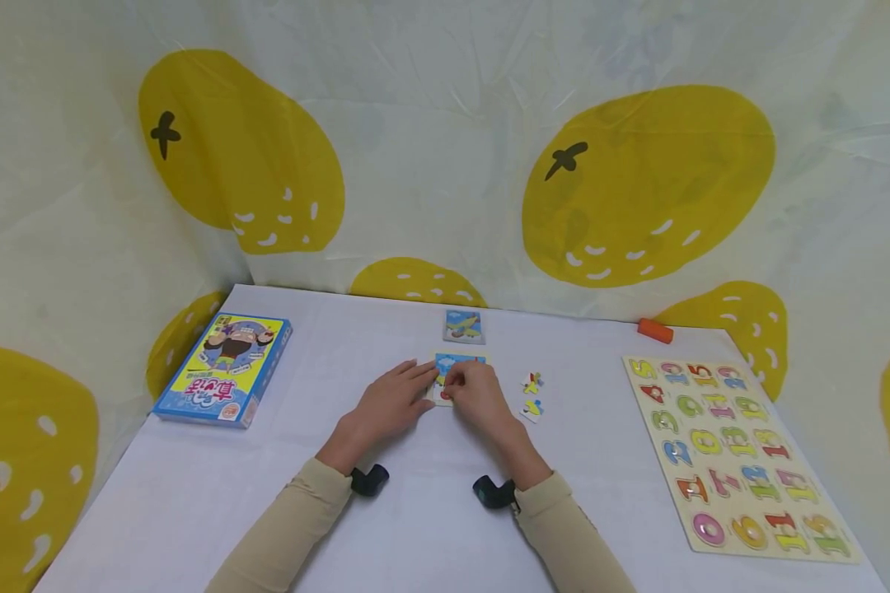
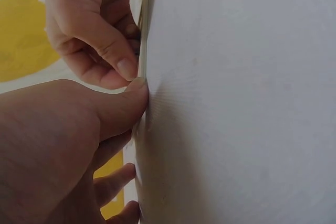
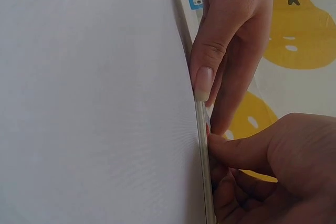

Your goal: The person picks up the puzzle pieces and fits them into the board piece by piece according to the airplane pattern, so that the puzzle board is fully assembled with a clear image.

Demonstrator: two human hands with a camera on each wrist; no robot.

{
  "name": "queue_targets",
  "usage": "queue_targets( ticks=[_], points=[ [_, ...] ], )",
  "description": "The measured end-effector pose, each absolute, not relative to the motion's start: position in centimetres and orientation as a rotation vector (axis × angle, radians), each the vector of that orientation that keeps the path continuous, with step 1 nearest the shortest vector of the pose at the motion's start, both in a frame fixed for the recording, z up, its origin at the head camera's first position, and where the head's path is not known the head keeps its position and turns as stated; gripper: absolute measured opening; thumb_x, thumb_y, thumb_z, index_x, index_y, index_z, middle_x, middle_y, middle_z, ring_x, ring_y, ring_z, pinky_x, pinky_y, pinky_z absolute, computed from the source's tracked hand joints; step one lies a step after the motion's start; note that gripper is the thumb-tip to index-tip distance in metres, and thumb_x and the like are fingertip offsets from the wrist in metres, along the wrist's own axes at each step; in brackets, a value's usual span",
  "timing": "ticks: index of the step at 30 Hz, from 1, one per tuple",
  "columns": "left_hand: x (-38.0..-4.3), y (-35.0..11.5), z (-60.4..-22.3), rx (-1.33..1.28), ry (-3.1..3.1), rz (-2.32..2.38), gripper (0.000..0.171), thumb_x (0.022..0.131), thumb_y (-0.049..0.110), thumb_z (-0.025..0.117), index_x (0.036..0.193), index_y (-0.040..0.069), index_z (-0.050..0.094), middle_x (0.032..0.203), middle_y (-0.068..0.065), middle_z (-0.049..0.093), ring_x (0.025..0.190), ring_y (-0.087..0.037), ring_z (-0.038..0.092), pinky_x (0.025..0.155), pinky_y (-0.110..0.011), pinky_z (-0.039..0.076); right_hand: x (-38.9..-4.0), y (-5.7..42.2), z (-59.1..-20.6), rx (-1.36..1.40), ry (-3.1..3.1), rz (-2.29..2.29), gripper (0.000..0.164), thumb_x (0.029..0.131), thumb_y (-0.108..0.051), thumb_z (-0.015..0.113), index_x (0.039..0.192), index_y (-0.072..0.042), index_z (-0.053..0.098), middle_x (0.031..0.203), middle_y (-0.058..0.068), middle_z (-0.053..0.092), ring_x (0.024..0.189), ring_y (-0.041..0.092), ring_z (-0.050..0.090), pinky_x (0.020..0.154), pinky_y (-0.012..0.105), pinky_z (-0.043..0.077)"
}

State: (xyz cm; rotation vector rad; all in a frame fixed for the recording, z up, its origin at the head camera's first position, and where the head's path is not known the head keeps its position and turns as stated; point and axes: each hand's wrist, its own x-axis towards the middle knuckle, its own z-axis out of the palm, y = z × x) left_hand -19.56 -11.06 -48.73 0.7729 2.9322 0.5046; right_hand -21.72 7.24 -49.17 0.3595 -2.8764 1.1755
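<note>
A small jigsaw board [image 1: 441,399] with a blue-sky picture lies flat on the white table, partly hidden by both hands. My left hand [image 1: 391,401] rests at its left side, fingers extended, the thumb [image 2: 134,98] against its near edge. With bent fingers my right hand [image 1: 482,399] pinches a puzzle piece over the board; red shows by the fingertips in the right wrist view, the rest being hidden. To the right of that hand lie two loose puzzle pieces, a yellow-and-red one [image 1: 531,383] and a yellow-and-blue one [image 1: 532,409].
Behind the board lies a square airplane picture puzzle [image 1: 464,327]. A blue-and-yellow box [image 1: 225,370] is at the left. On the right lies a wooden number board [image 1: 737,457], with an orange cylinder [image 1: 655,331] near the table's far edge. A fruit-patterned curtain [image 1: 430,165] hangs behind.
</note>
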Motion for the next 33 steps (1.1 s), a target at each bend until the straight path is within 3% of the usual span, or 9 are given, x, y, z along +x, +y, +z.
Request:
queue_targets(
  ticks=[19,27,33],
  points=[
    [-19.4,-10.9,-49.1,0.785,2.952,0.372,0.05,0.101,0.033,0.057,0.149,0.025,0.047,0.16,-0.002,0.039,0.147,-0.034,0.037,0.116,-0.055,0.036,-21.5,7.7,-49.0,0.287,-2.9,1.088,0.017,0.083,-0.01,0.078,0.072,-0.012,0.066,0.071,0.0,0.061,0.071,0.016,0.053,0.064,0.028,0.044],
    [-19.3,-10.6,-48.7,0.76,2.957,0.352,0.049,0.101,0.034,0.057,0.149,0.025,0.047,0.159,-0.001,0.039,0.148,-0.033,0.036,0.118,-0.052,0.034,-21.2,9.1,-48.5,0.355,-2.935,1.119,0.004,0.088,-0.007,0.071,0.085,-0.009,0.071,0.076,0.0,0.063,0.073,0.016,0.054,0.066,0.029,0.046],
    [-19.3,-10.5,-48.6,0.742,2.934,0.362,0.05,0.101,0.034,0.057,0.149,0.026,0.047,0.16,0.0,0.038,0.148,-0.032,0.035,0.119,-0.053,0.033,-21.1,10.7,-48.5,0.425,-2.879,1.227,0.008,0.089,-0.004,0.067,0.088,-0.01,0.072,0.083,0.0,0.065,0.079,0.016,0.055,0.072,0.029,0.047]
  ],
)
